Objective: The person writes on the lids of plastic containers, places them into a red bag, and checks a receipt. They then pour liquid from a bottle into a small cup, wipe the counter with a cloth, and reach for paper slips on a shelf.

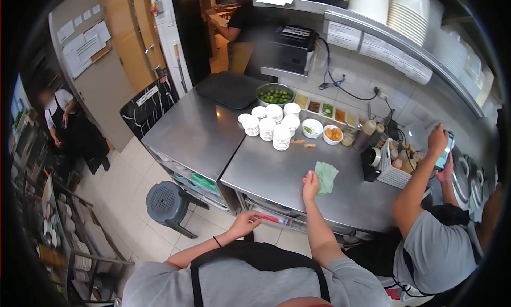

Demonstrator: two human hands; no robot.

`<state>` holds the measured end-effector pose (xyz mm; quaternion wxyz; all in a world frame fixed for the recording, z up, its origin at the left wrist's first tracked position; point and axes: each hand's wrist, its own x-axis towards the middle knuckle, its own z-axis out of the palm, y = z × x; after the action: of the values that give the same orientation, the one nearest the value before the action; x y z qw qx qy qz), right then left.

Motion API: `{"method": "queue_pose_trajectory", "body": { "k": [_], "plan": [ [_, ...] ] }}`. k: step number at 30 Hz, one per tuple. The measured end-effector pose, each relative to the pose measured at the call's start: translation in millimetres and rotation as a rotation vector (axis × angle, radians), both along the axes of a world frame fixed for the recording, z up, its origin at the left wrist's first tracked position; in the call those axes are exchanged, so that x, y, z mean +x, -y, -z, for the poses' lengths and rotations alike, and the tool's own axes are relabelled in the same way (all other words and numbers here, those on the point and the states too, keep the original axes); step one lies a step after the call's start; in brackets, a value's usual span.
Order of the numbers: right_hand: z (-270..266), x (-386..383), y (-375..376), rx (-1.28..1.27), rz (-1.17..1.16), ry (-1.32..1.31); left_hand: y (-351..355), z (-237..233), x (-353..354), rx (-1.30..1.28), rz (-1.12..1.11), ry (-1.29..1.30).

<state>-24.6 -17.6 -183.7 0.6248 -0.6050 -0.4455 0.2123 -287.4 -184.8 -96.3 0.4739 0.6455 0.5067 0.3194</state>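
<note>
- Your right hand (310, 183) rests on the steel surface (261, 171). Its grip is pressed together on the near edge of the green cloth (326, 176). The rest of the cloth lies spread out flat beyond your knuckles.
- Holding the cloth by one edge likely keeps most of it flat on the steel.
- Your left hand (246, 222) hangs low, just off the front edge of the surface. Its grip seems to pinch a slim red pen (269, 218), which points toward the shelf below. The view is too small to be sure it is a pen.
- Stacks of small white bowls (274, 127) stand well beyond the cloth, next to the bowl of limes (274, 96) and the sauce tubs (326, 109). Probably they are grouped so that dishes and fillings are within one reach.
- To your right, a co-worker in grey holds up a phone (444, 152) over a white basket (396, 175).
- A grey stool (166, 200) stands on the floor to your left.
</note>
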Motion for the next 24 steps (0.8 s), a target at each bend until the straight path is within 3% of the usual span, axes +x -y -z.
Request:
{"method": "queue_pose_trajectory", "body": {
  "k": [3, 5, 9, 11, 19, 23, 24],
  "plan": [
    [2, -1, -1, 0.03, -0.003, -0.105, -6, -4, 6, -0.027, 0.063, 0.021],
    [3, 2, 1, -0.001, 0.012, 0.17, -12, -3, 12, -0.038, 0.132, 0.003],
    [5, 3, -3, 0.064, 0.029, 0.292, -35, -20, 27, -0.037, 0.193, 0.045],
    [4, 1, -1, 0.028, 0.013, 0.221, -51, -23, 29, -0.013, 0.2, 0.071],
    [-9, 1, 4, -0.025, 0.036, 0.351, -146, -42, 23, 0.095, 0.203, 0.057],
    [14, 12, -11, -0.104, 0.057, 0.26, -209, -72, 37, 0.175, 0.194, 0.157],
    [-2, 10, -13, -0.141, 0.033, -0.104, -223, -88, 43, 0.199, 0.204, 0.162]
  ]
}}
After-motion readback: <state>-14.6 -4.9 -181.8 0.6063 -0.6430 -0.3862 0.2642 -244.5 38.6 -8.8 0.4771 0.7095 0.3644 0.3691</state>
